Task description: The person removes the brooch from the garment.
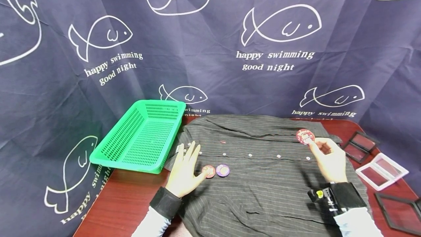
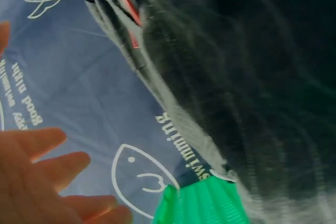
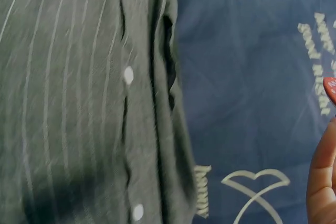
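Passage: above pinstriped shirt point(image 1: 263, 185). Obstacles: walled green perforated basket point(image 1: 126, 165), left; low white and black frames point(image 1: 381, 169), right; fish-print curtain point(image 1: 217, 46), far.

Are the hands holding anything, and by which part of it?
The right hand pinches a round red badge near its lower-right edge, as the head view shows; the left hand grips nothing.

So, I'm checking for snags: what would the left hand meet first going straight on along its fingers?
Probably the dark blue fabric curtain with white fish prints, if the left hand clears the dark grey pinstriped shirt; its height is unclear, so it might brush the shirt first.
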A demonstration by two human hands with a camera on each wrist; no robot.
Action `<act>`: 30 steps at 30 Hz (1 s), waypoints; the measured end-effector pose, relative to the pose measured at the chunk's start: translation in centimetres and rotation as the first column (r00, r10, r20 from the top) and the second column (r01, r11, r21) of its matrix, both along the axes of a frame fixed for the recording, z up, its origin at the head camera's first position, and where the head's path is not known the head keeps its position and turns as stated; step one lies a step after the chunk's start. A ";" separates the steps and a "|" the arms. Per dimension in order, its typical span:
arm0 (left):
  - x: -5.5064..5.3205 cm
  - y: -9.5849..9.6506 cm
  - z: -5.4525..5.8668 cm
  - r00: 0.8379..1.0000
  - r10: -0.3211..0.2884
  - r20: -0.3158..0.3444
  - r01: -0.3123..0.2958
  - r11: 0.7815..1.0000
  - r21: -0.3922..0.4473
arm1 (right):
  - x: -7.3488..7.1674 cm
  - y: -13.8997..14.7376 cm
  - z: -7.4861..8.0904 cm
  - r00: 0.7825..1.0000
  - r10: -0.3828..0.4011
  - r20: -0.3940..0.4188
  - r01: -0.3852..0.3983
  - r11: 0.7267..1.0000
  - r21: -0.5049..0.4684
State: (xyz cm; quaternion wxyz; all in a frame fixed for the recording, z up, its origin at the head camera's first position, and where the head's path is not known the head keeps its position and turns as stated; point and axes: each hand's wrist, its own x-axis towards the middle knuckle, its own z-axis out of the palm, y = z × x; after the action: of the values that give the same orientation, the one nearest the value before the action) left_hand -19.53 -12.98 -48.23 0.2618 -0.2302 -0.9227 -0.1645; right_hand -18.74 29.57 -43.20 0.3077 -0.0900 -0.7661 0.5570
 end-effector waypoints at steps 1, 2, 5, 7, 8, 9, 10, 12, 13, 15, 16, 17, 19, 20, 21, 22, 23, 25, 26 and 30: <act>0.1 -0.1 -0.1 1.000 0.003 0.005 -0.003 1.000 -0.018 | -0.2 0.6 -0.5 1.000 -0.016 0.012 0.016 1.000 -0.003; 0.1 -0.2 -0.2 1.000 0.006 0.021 -0.005 0.999 -0.031 | -0.5 1.1 -1.0 0.999 -0.033 0.026 0.033 0.999 -0.008; 0.4 -0.5 -0.1 0.995 0.018 0.101 -0.012 0.998 -0.058 | -1.0 2.6 -2.2 0.998 -0.056 0.028 0.057 0.997 -0.048; 0.6 -0.7 0.0 0.988 0.019 0.155 -0.007 0.997 -0.082 | -1.3 3.5 -2.7 0.996 -0.074 0.048 0.077 0.994 -0.073; 0.6 -0.8 0.0 0.981 0.023 0.194 -0.005 0.996 -0.091 | -1.3 3.9 -2.9 0.995 -0.082 0.062 0.088 0.992 -0.086; 0.7 -0.8 0.1 0.972 0.026 0.234 -0.003 0.995 -0.098 | -1.4 4.3 -3.1 0.993 -0.091 0.075 0.098 0.990 -0.100; 0.7 -0.9 0.1 0.964 0.025 0.266 0.002 0.995 -0.101 | -1.5 4.7 -3.3 0.991 -0.099 0.094 0.110 0.987 -0.116; 0.8 -1.0 0.1 0.942 0.028 0.336 0.011 0.994 -0.113 | -1.7 5.5 -3.6 0.986 -0.109 0.125 0.127 0.981 -0.149; 0.8 -1.0 0.2 0.929 0.027 0.370 0.017 0.993 -0.115 | -1.7 5.9 -3.7 0.984 -0.115 0.137 0.137 0.977 -0.162; 0.8 -1.0 0.3 0.904 0.021 0.427 0.031 0.993 -0.115 | -1.8 6.5 -4.0 0.985 -0.113 0.132 0.141 0.963 -0.231; 0.8 -1.0 0.5 0.893 0.016 0.450 0.038 0.993 -0.110 | -1.9 6.8 -4.0 0.986 -0.108 0.130 0.140 0.952 -0.271; 0.8 -1.0 0.6 0.879 0.014 0.476 0.042 0.993 -0.107 | -1.9 7.0 -4.1 0.987 -0.104 0.126 0.139 0.940 -0.313; 0.9 -1.0 0.7 0.856 0.014 0.517 0.051 0.992 -0.111 | -2.0 7.6 -4.3 0.990 -0.096 0.106 0.131 0.907 -0.400; 0.9 -1.0 0.7 0.846 0.014 0.533 0.057 0.992 -0.115 | -2.0 7.8 -4.3 0.991 -0.093 0.100 0.128 0.887 -0.444; 0.9 -1.0 0.8 0.839 0.013 0.544 0.062 0.991 -0.119 | -2.1 8.1 -4.4 0.991 -0.091 0.101 0.128 0.873 -0.471; 0.9 -1.0 0.8 0.831 0.015 0.555 0.067 0.989 -0.128 | -2.1 8.3 -4.4 0.991 -0.090 0.102 0.130 0.853 -0.506; 1.0 -1.0 0.8 0.824 0.019 0.566 0.072 0.988 -0.138 | -2.1 8.5 -4.4 0.990 -0.091 0.104 0.132 0.838 -0.530; 1.0 -1.0 0.7 0.815 0.026 0.578 0.082 0.984 -0.161 | -2.1 9.0 -4.3 0.988 -0.090 0.127 0.146 0.817 -0.558; 1.0 -1.0 0.7 0.809 0.030 0.588 0.086 0.982 -0.168 | -2.1 9.2 -4.3 0.986 -0.091 0.140 0.155 0.806 -0.571; 1.0 -1.0 0.6 0.786 0.053 0.616 0.092 0.975 -0.200 | -2.1 10.2 -4.2 0.980 -0.061 0.189 0.166 0.772 -0.613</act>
State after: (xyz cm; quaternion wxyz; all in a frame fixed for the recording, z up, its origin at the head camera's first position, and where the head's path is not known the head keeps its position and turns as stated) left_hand -18.49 -14.01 -47.65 -0.0834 -0.2006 -0.9673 -0.1305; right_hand -20.85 39.82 -47.44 0.2318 -0.2769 -0.5527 0.7511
